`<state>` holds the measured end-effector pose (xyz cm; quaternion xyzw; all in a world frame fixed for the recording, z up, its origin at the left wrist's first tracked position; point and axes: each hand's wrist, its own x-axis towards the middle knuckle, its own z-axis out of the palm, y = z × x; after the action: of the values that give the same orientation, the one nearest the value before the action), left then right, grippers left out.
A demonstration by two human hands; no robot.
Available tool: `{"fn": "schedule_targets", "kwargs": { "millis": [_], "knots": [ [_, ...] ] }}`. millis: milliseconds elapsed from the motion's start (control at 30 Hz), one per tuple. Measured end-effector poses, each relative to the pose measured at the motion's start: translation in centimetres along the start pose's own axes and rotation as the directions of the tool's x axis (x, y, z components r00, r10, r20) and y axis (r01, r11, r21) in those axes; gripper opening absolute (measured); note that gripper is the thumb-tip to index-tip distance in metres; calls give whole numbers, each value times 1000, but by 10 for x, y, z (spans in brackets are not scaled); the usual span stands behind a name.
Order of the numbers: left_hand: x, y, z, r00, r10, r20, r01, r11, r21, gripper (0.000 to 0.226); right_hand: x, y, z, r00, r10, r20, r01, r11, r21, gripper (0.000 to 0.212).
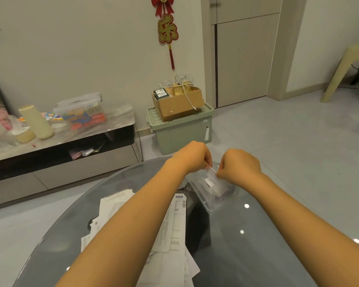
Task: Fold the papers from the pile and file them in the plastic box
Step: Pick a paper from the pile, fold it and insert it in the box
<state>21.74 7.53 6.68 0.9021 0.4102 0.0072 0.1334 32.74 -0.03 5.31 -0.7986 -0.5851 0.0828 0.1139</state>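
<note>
A loose pile of white printed papers lies on the dark round glass table, partly under my left forearm. Beyond it stands a small clear plastic box holding a small folded white paper. Both hands hover over the box's far end. My left hand and my right hand have their fingers pinched together on a thin clear or white piece between them; what that piece is stays unclear. The box's far rim is hidden by my hands.
A low TV cabinet with bottles and a clear container stands at the left wall. A green storage bin topped by a cardboard box sits on the tiled floor behind the table. A plastic stool is at far right.
</note>
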Motion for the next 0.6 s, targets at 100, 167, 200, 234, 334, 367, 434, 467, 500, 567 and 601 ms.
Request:
{"fn": "schedule_targets", "kwargs": {
  "millis": [100, 167, 200, 234, 334, 367, 434, 467, 500, 567, 601],
  "knots": [
    [7, 0, 8, 996, -1, 94, -6, 997, 72, 20, 3, -6, 1, 998, -31, 63, 41, 984, -172, 18],
    [12, 2, 11, 993, -5, 122, -7, 995, 101, 17, 6, -8, 2, 996, -44, 82, 64, 963, -261, 29],
    [14, 3, 13, 992, -4, 127, -12, 993, 120, 14, 7, -10, 3, 995, -54, 89, 77, 955, -286, 27],
    [16, 5, 13, 991, -2, 135, -17, 990, 140, 12, 8, -12, 4, 993, -67, 97, 93, 950, -298, 21],
    [22, 7, 19, 988, -6, 154, -23, 982, 186, 1, 12, -16, 5, 989, -71, 133, 112, 939, -327, 11],
    [23, 8, 21, 986, -17, 165, -17, 980, 200, 3, 12, -17, 6, 987, -64, 151, 112, 936, -334, 15],
    [25, 8, 24, 982, -27, 189, -14, 977, 214, 3, 13, -17, 7, 984, -56, 170, 113, 932, -344, 19],
    [27, 7, 25, 980, -31, 197, -11, 978, 210, 5, 15, -17, 7, 982, -44, 186, 110, 927, -359, 22],
    [27, 7, 25, 976, -48, 211, 4, 979, 203, 11, 17, -17, 8, 979, -34, 201, 108, 923, -370, 24],
    [29, 7, 25, 968, -69, 241, 20, 979, 202, 22, 22, -17, 9, 971, -7, 240, 106, 910, -401, 27],
    [30, 6, 26, 965, -73, 252, 21, 978, 206, 25, 22, -18, 8, 968, 2, 252, 104, 908, -405, 28]
  ]
}}
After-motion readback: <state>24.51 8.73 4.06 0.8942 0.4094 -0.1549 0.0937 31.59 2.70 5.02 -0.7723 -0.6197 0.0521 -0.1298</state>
